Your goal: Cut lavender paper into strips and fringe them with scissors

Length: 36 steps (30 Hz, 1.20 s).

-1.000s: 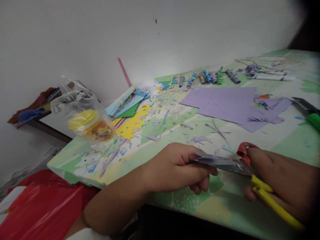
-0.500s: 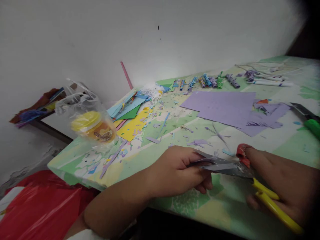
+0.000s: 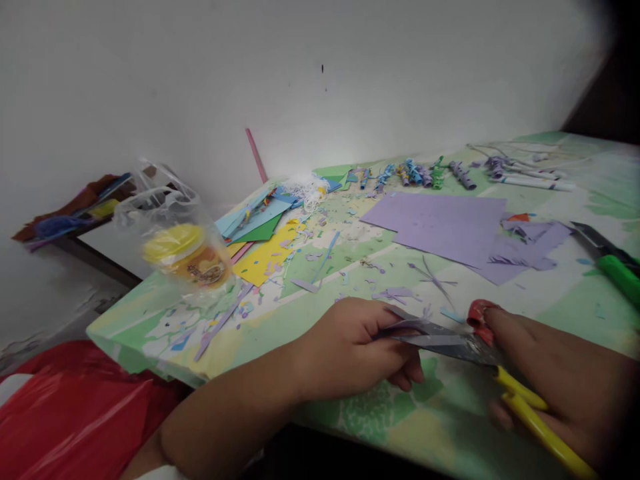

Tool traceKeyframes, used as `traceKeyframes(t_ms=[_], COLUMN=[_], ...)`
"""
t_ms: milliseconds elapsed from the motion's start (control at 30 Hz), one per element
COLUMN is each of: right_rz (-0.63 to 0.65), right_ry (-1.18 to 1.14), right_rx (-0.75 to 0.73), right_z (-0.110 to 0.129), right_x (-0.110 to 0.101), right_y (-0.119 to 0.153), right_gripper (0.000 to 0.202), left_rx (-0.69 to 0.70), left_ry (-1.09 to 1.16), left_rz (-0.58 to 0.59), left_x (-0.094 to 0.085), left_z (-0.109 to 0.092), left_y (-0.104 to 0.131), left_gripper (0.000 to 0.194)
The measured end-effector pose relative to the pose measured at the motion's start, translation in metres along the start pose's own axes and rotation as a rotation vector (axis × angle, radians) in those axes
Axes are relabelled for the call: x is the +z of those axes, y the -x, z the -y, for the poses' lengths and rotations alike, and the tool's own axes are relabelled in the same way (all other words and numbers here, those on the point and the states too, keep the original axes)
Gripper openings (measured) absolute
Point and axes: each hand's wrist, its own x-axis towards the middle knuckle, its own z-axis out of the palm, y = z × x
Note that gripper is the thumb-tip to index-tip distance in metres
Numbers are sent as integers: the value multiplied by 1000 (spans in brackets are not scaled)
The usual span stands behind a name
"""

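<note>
Near the table's front edge, my left hand [image 3: 357, 347] is closed on a small piece of purple paper [image 3: 400, 325], mostly hidden by the fingers. My right hand [image 3: 545, 373] grips scissors [image 3: 453, 342] with red and yellow handles, the thumb in the red loop. The scissor blades point left, slightly parted, with the paper at their tips close to the left fingers. Beyond the hands lie purple sheets [image 3: 445, 223] and a fringed purple piece [image 3: 530, 250].
A bagged cup with a yellow lid [image 3: 177, 243] stands at the left edge. Coloured paper [image 3: 260, 260] and scraps lie mid-table. Rolled paper pieces [image 3: 413, 172] and markers [image 3: 535, 182] are at the back, a green-handled cutter [image 3: 617, 277] at the right.
The view has shifted slightly, so the table's far items sit lower. The scissors and right hand appear a little further left; both hands keep their hold.
</note>
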Motion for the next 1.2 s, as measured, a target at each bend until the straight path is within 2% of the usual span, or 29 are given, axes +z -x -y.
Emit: traceKeyframes(t_ms=[400, 500, 733, 900, 1200], right_rz=[8, 6, 12, 99, 142], right_ry=[-36, 3, -25, -97, -175], right_rx=[19, 2, 15, 73, 127], right_z=[4, 3, -3, -4, -6], right_x=[0, 0, 4, 7, 10], right_y=[-3, -5, -2, 1, -2], right_gripper=[31, 24, 25, 27, 30], left_rx=[115, 94, 23, -27, -49], left_ry=[-204, -166, -9, 76, 88], left_rz=[23, 22, 20, 16, 52], left_x=[-3, -3, -1, 0, -2], left_z=[0, 1, -1, -1, 1], left_y=[1, 1, 0, 0, -1], left_gripper=[14, 14, 19, 14, 12])
